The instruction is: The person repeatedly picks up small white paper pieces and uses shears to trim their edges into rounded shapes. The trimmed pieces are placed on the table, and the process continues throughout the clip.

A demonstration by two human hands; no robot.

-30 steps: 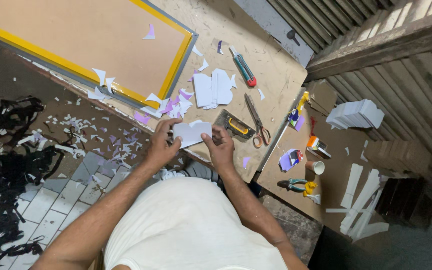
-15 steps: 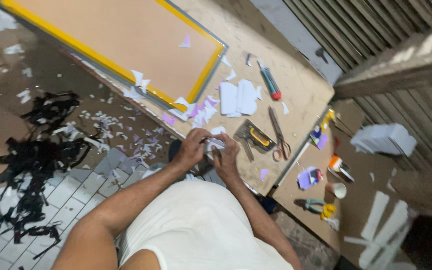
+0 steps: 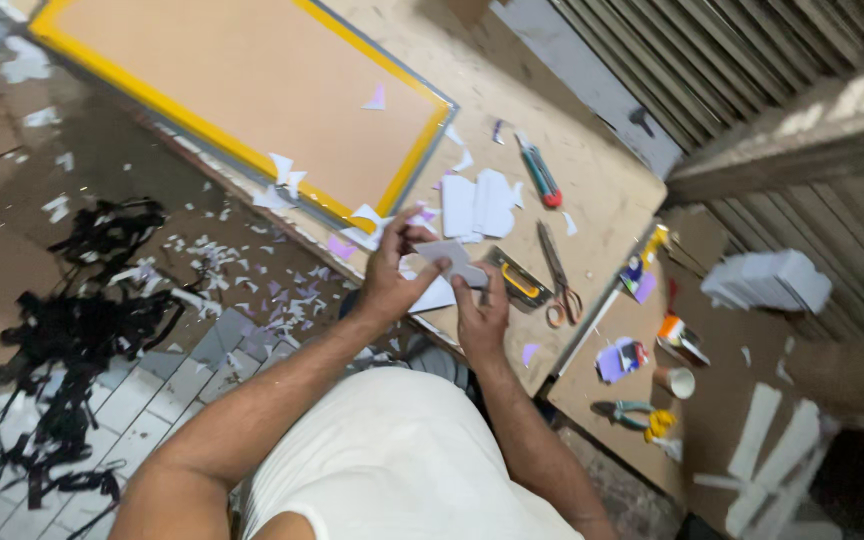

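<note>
Much of the grip is hard to read: the left hand (image 3: 389, 283) is seen from its back, so its fingertips curl out of sight behind the small white paper piece (image 3: 449, 258) it holds, and whether thumb and fingers press on the sheet's face or its edge cannot be told. The right hand (image 3: 482, 318) is also turned away, its fingers bent toward the paper's lower right corner at about five o'clock from the sheet; it seems to touch the corner, but what, if anything, it holds is too small and blurred to make out, so whether it is pinched closed cannot be told. The paper piece sits between the two hands, at two o'clock from the left hand and at eleven o'clock from the right, above the near edge of the wooden worktable (image 3: 602, 190). Another white sheet (image 3: 437, 296) lies partly hidden under the hands. The person's lower body is covered by the white shirt (image 3: 392, 470). Just beyond the right hand, at two o'clock, lies a yellow and black tool (image 3: 517, 280), and next to it the scissors (image 3: 557, 280). A stack of white cut pieces (image 3: 477, 203) lies at twelve o'clock from the hands, near a red and green utility knife (image 3: 540, 175). The yellow-framed board (image 3: 252, 90) is cut off at the top of the view.
</note>
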